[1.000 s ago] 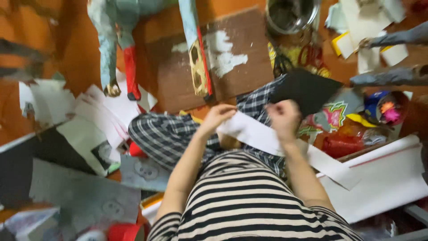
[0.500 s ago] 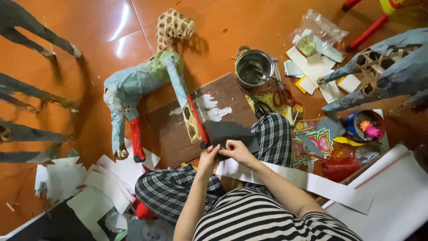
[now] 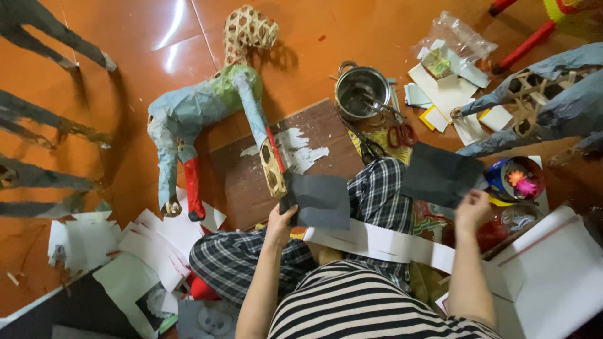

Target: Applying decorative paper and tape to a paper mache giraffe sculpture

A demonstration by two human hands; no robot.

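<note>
Over the lap, left hand pinches a dark grey paper piece. Right hand pinches another dark sheet, a white strip across the knees.

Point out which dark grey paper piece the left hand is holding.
The smaller dark grey piece, beside the papier-mache animal's leg, pinched by the left hand. The larger one is in the right hand.

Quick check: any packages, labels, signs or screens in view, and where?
Clear plastic bag: top right on the orange floor, crumpled, see-through.
Small packet: just below that bag on the white paper scraps, squarish, green and yellow.
Round tub: right, just above the right hand, blue rim, bright pink and orange bits inside.
No signs or screens in view.
</note>
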